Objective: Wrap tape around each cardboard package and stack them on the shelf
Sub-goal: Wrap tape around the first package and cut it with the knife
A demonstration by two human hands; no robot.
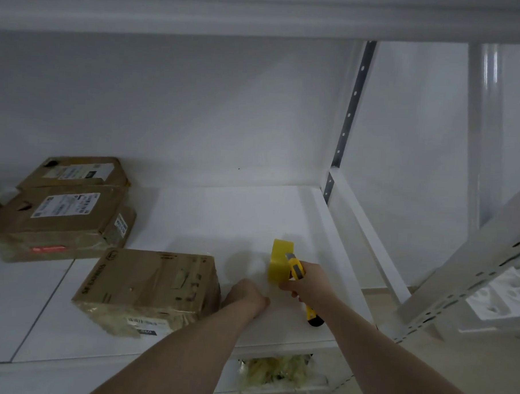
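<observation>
On the smooth white shelf board [192, 217] of a white metal rack, three brown cardboard packages lie. The nearest one, a box-shaped package [150, 287] with glossy, wrinkled clear tape around it and a small printed label on its front face, sits close to the front edge of the shelf. Two flatter packages with white labels are toward the left edge: one [61, 218] in the middle depth, the other [75, 172] just behind it, near the back wall.

The right hand [307, 283] grips a roll of yellow tape [279, 261], standing on its edge, together with a yellow plastic utility knife [298, 276] with a black end; both are above the shelf near its front right corner. The left hand [245, 296] lies just right of the nearest package, fingers curled downward on the shelf; I cannot tell if it holds something.

Below the front edge, a crumpled bundle of yellowish tape [275, 373] is visible.
</observation>
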